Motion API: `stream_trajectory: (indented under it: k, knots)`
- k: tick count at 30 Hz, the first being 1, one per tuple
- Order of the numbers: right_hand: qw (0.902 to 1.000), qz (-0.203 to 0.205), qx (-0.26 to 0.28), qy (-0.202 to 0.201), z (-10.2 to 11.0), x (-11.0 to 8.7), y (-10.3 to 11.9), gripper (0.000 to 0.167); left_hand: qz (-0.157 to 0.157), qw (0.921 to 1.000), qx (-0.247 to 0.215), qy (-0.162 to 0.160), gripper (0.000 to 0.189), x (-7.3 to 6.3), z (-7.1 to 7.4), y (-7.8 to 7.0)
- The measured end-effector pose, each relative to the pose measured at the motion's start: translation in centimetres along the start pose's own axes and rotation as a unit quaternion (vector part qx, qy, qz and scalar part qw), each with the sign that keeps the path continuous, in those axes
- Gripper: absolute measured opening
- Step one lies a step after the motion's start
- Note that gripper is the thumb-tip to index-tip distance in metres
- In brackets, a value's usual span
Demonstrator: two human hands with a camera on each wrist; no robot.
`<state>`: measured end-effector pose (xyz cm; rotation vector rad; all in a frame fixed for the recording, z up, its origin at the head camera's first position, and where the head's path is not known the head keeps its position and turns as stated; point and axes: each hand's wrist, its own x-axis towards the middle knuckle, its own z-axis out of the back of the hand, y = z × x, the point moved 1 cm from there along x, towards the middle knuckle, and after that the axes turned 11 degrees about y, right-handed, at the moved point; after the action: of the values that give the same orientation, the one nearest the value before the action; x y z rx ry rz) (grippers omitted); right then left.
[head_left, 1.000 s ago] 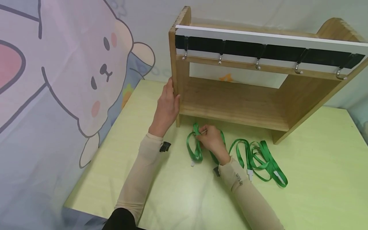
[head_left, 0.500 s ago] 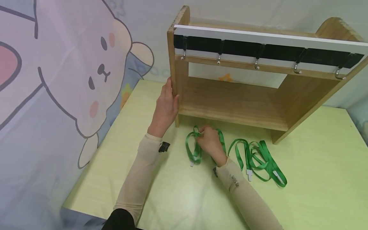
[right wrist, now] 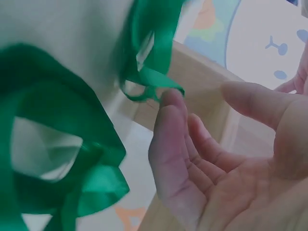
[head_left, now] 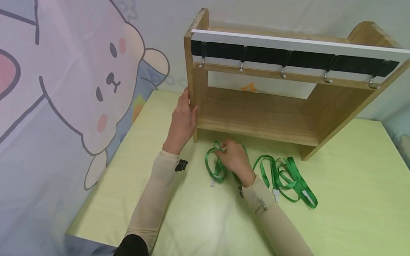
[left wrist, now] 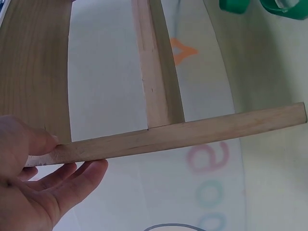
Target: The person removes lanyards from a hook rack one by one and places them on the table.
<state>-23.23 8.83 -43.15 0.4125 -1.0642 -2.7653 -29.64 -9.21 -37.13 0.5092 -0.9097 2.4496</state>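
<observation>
My left hand (head_left: pixel 180 124) grips the left side panel of a small wooden shelf (head_left: pixel 256 110). In the left wrist view, the thumb lies on one side of the panel (left wrist: pixel 192 137) and the fingers on the other. My right hand (head_left: pixel 235 158) is low over the table by the leftmost green lanyard (head_left: pixel 219 179), a loop with a white clip. The right wrist view shows thumb and fingers apart, nothing pinched between them, one fingertip at a green strap (right wrist: pixel 156 60). Another green lanyard (head_left: pixel 245 150) is partly hidden beneath that hand.
Right of the hand lie more green lanyards (head_left: pixel 298 181) with white clips (head_left: pixel 276 195). Along the shelf's top front runs a black-and-white rail (head_left: pixel 266 53) with several metal hooks (head_left: pixel 283 73). A cartoon-printed cloth (head_left: pixel 73 89) hangs behind the pale table (head_left: pixel 346 199).
The right thumb and fingers have moved apart at the leftmost lanyard, whose upper loop sits slightly lower. The left hand keeps its grip on the shelf. The head view has shifted slightly.
</observation>
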Motion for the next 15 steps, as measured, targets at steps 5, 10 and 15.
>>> stream_trajectory:
  k: [5, 10, 15]
  knots:
    - [0.9994, 0.007, 0.015, -0.032, 0.8, -0.8, 0.2, 0.031, 0.019, 0.9993, -0.027, 0.020, 0.060, -0.6, -0.2, 0.1]
    - [0.9963, 0.039, 0.033, -0.070, 1.6, -1.8, 0.2, 0.026, 0.040, 0.9974, -0.047, 0.037, 0.066, -1.6, -0.1, 0.4]
    - [0.9918, 0.065, 0.029, -0.106, 3.0, -2.8, 0.5, 0.021, 0.044, 0.9972, -0.048, 0.036, 0.067, -2.6, 0.3, 0.2]
